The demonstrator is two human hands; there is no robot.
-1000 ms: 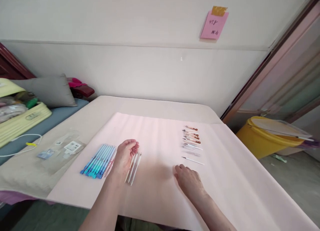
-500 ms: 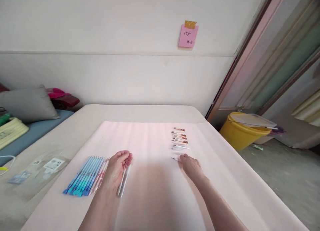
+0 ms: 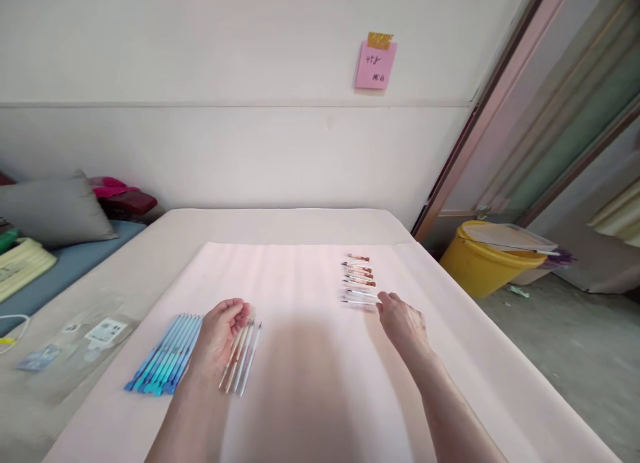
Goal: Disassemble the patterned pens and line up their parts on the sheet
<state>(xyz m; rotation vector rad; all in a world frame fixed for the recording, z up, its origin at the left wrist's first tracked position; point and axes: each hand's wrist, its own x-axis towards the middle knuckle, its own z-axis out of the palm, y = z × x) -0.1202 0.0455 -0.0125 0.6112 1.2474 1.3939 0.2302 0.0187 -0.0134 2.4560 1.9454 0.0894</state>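
Moved right hand (image 3: pixel 404 323) and white pen (image 3: pixel 357 303) up, just below other pens (image 3: pixel 360 282), right of centre; can't tell if pinched. Kept left hand (image 3: pixel 225 326) loosely curled, lower left; hold unclear. Align tips, space evenly.

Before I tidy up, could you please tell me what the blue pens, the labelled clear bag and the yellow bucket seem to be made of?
The blue pens look like smooth plastic, going by their even, bright colour. The clear bag seems to be thin, see-through plastic film, as what lies beneath shows through. The yellow bucket is probably smooth moulded plastic, given its uniform colour.
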